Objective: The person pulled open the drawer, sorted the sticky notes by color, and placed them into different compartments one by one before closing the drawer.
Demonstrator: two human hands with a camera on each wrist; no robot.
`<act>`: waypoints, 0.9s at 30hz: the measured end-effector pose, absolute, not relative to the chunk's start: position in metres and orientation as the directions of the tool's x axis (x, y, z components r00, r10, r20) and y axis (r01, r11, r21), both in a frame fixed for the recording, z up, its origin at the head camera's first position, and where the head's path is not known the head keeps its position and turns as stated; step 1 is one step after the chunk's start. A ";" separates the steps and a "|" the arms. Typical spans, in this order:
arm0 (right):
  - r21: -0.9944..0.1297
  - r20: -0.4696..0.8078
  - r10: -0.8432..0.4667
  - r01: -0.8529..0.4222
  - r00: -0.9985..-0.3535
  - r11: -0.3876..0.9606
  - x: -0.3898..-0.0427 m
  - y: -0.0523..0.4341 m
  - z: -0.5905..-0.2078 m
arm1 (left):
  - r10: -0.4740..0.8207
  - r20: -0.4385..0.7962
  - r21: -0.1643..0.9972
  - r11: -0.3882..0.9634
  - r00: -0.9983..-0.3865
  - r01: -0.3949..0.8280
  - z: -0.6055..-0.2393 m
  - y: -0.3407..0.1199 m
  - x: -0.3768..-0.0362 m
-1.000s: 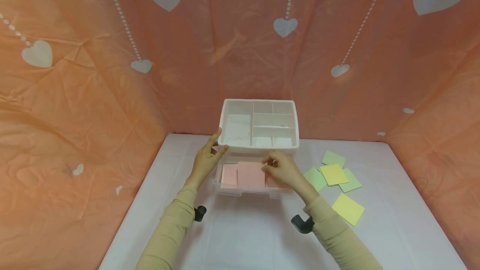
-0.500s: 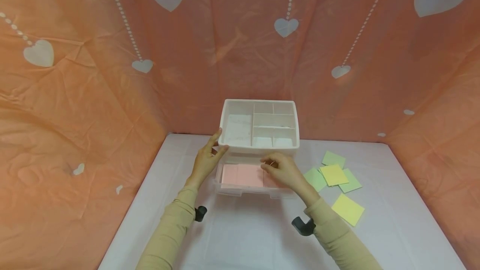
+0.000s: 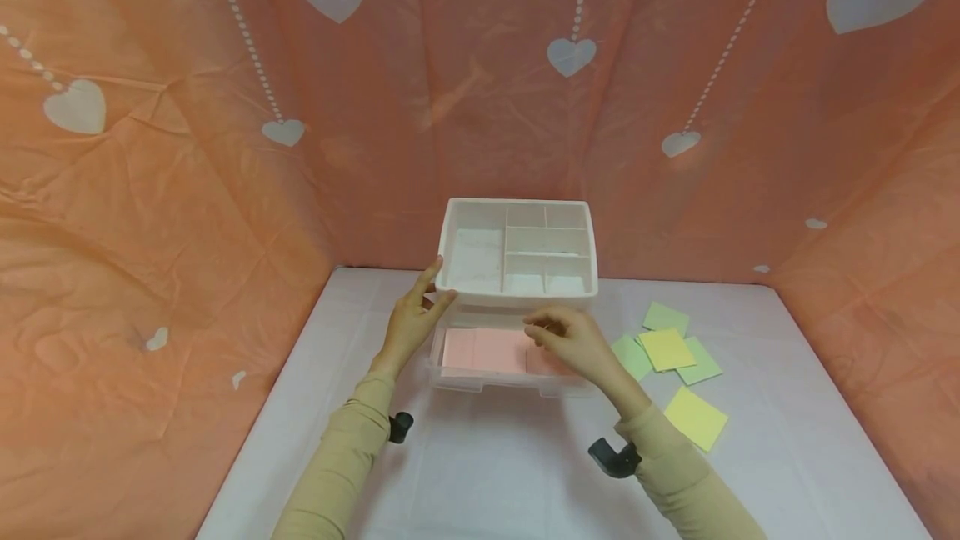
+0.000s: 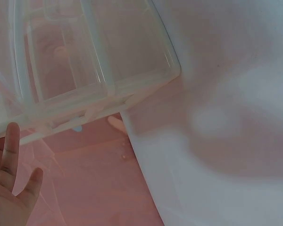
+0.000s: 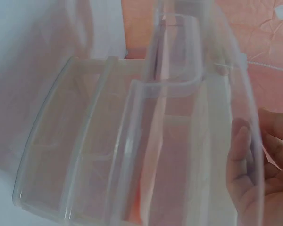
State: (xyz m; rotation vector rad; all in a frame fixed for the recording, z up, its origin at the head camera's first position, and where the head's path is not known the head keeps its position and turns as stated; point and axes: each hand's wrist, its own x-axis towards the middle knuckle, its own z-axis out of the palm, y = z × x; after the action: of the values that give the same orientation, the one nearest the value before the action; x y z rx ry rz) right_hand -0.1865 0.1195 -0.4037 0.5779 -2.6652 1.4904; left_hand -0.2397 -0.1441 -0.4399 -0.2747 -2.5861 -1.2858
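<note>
A white plastic drawer organizer (image 3: 519, 297) with a divided top tray stands at the back of the table. Its clear upper drawer (image 3: 512, 382) is pulled out, and several pink paper squares (image 3: 495, 350) lie side by side inside. At the organizer's front left corner my left hand (image 3: 408, 327) touches the side with fingertips and thumb spread; the left wrist view shows the straight fingers (image 4: 12, 148) against its wall. My right hand (image 3: 576, 347) hovers over the right part of the drawer, fingers loosely bent with nothing between them. It partly covers the pink paper there.
Right of the organizer lie yellow paper squares (image 3: 667, 350) and green ones (image 3: 667, 317), partly overlapping. Another yellow square (image 3: 696, 418) lies nearer. Orange cloth with white hearts (image 3: 572, 57) walls the white table on three sides. More clear drawers (image 5: 89, 117) sit below the pulled-out one.
A pink square that stood raised at my right fingertips now lies flat in the drawer. My right hand has let go and shifted slightly right. The left hand stays in place.
</note>
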 end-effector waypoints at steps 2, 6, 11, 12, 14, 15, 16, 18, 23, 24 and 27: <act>-0.831 0.212 -0.303 -0.334 -0.929 0.445 -0.184 0.120 -0.402 | 0.059 0.292 0.757 0.596 -0.954 0.269 -0.440 -0.144 -0.240; -0.871 0.209 -0.294 -0.314 -0.933 0.379 -0.175 0.121 -0.398 | 0.067 0.283 0.756 0.599 -0.957 0.265 -0.439 -0.145 -0.240; -0.903 0.239 -0.281 -0.319 -0.929 0.287 -0.163 0.122 -0.396 | 0.074 0.274 0.757 0.598 -0.959 0.262 -0.440 -0.145 -0.240; -0.906 0.252 -0.278 -0.327 -0.927 0.269 -0.160 0.121 -0.396 | 0.074 0.270 0.759 0.597 -0.960 0.260 -0.440 -0.145 -0.240; -0.911 0.275 -0.276 -0.342 -0.921 0.230 -0.154 0.121 -0.397 | 0.074 0.271 0.758 0.599 -0.960 0.260 -0.441 -0.145 -0.241; -0.913 0.289 -0.280 -0.352 -0.915 0.205 -0.151 0.120 -0.398 | 0.073 0.270 0.758 0.598 -0.960 0.259 -0.442 -0.145 -0.241; -0.915 0.303 -0.285 -0.361 -0.910 0.179 -0.148 0.120 -0.399 | 0.072 0.269 0.759 0.597 -0.960 0.258 -0.442 -0.145 -0.241; -0.917 0.331 -0.302 -0.380 -0.894 0.119 -0.142 0.119 -0.401 | 0.072 0.268 0.761 0.596 -0.961 0.257 -0.442 -0.145 -0.241; -0.917 0.377 -0.337 -0.399 -0.863 -0.005 -0.128 0.120 -0.411 | 0.074 0.277 0.759 0.595 -0.958 0.265 -0.442 -0.145 -0.241; -0.917 0.382 -0.342 -0.399 -0.859 -0.020 -0.126 0.120 -0.415 | 0.072 0.276 0.759 0.595 -0.958 0.264 -0.441 -0.144 -0.241; -0.919 0.385 -0.362 -0.390 -0.849 -0.062 -0.119 0.118 -0.426 | 0.068 0.279 0.760 0.594 -0.958 0.264 -0.441 -0.145 -0.241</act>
State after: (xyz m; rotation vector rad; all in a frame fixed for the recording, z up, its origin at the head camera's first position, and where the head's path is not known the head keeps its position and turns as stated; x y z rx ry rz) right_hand -0.1195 0.1180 -0.4256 0.8567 -2.1371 2.1064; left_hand -0.2412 -0.1446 -0.4408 -0.2753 -2.6025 -1.2945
